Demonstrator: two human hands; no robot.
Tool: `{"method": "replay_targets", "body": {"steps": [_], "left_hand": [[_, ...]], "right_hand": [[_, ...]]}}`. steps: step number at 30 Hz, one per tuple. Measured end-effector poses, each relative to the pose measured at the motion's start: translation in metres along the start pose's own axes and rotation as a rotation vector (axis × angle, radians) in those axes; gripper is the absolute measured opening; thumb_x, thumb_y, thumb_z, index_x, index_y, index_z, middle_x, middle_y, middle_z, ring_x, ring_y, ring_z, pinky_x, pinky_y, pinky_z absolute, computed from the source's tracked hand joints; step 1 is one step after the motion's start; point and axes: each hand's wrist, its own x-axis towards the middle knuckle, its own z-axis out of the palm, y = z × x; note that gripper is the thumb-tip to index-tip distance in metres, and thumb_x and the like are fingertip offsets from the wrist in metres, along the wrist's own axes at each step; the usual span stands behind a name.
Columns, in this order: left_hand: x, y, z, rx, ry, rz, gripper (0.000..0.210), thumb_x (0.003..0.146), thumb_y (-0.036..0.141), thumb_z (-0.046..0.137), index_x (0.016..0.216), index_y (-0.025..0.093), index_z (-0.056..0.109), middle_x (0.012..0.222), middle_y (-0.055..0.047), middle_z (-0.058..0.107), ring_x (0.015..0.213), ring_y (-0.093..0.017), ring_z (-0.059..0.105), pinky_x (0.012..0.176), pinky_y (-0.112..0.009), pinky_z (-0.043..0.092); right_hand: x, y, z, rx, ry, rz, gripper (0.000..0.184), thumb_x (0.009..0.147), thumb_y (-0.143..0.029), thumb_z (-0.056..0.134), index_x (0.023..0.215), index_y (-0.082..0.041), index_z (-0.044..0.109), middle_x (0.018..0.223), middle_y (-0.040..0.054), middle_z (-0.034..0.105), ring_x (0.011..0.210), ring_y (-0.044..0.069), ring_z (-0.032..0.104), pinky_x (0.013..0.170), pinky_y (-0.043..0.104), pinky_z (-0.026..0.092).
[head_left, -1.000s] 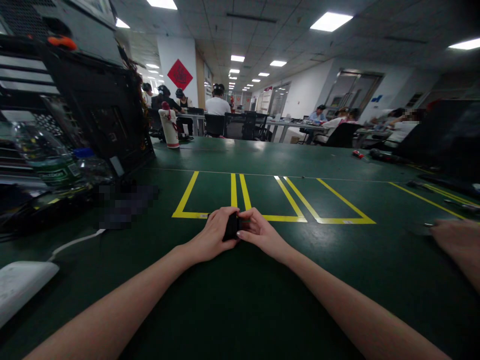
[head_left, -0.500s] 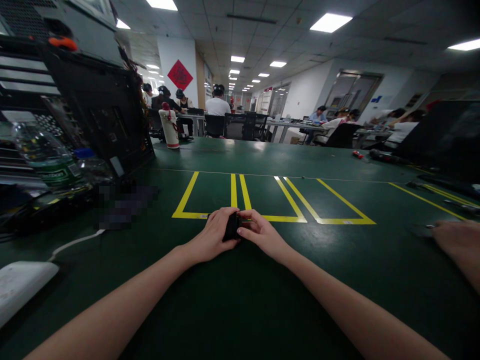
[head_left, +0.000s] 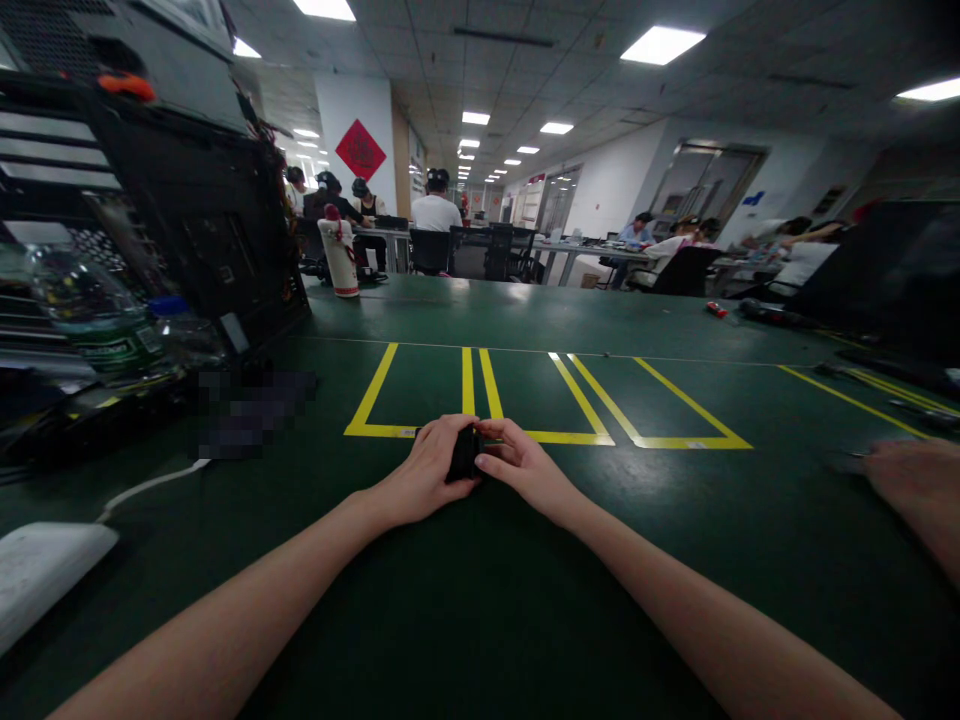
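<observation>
A small black object (head_left: 464, 455) lies low over the green table, mostly covered by my fingers, so its kind does not show. My left hand (head_left: 424, 468) is wrapped over it from the left, fingers on top and thumb along the near side. At its right end my right hand (head_left: 525, 470) pinches with thumb and fingertips; any small part between them is hidden. Just beyond both hands run the yellow tape lines (head_left: 566, 437) stuck on the table.
To the left stand an open black computer case (head_left: 217, 230), a water bottle (head_left: 112, 310) and a white device (head_left: 52, 570) with a cable. A white cylindrical container (head_left: 340, 258) stands further back. Another person's hand (head_left: 911, 490) is at the right edge; a dark monitor-like panel (head_left: 892, 290) is behind it.
My hands and the black object look almost the same. The other person's hand at the right has shifted very slightly.
</observation>
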Motion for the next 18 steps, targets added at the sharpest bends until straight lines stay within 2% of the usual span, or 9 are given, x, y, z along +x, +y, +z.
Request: {"method": "replay_targets", "body": {"steps": [4,12,18], "left_hand": [[0.0003,0.0008,-0.0006,0.005,0.006,0.011,0.058,0.072,0.019,0.057,0.12,0.023,0.026,0.118,-0.008,0.04,0.112,-0.024,0.039,0.096,-0.045,0.031],[-0.0006,0.0013,-0.0021,-0.017,-0.003,-0.001,0.057,0.073,0.02,0.057,0.121,0.024,0.025,0.119,-0.007,0.039,0.113,-0.024,0.038,0.095,-0.046,0.031],[0.0004,-0.0017,0.0022,-0.022,0.023,0.001,0.059,0.071,0.02,0.058,0.12,0.026,0.026,0.118,-0.006,0.041,0.111,-0.025,0.04,0.094,-0.047,0.032]], "right_hand": [[-0.0003,0.0003,-0.0003,0.021,-0.028,-0.017,0.031,0.072,-0.019,0.059,0.099,-0.022,0.045,0.104,0.0022,0.05,0.1,0.016,0.051,0.09,0.036,0.041],[0.0001,0.0025,0.0014,0.041,0.013,-0.025,0.022,0.074,-0.025,0.057,0.093,-0.022,0.046,0.098,0.0013,0.051,0.097,0.015,0.053,0.082,0.033,0.046],[-0.0004,-0.0012,-0.0006,-0.023,0.014,-0.006,0.031,0.075,-0.024,0.056,0.103,-0.024,0.045,0.107,0.0026,0.049,0.102,0.016,0.05,0.09,0.037,0.041]]}}
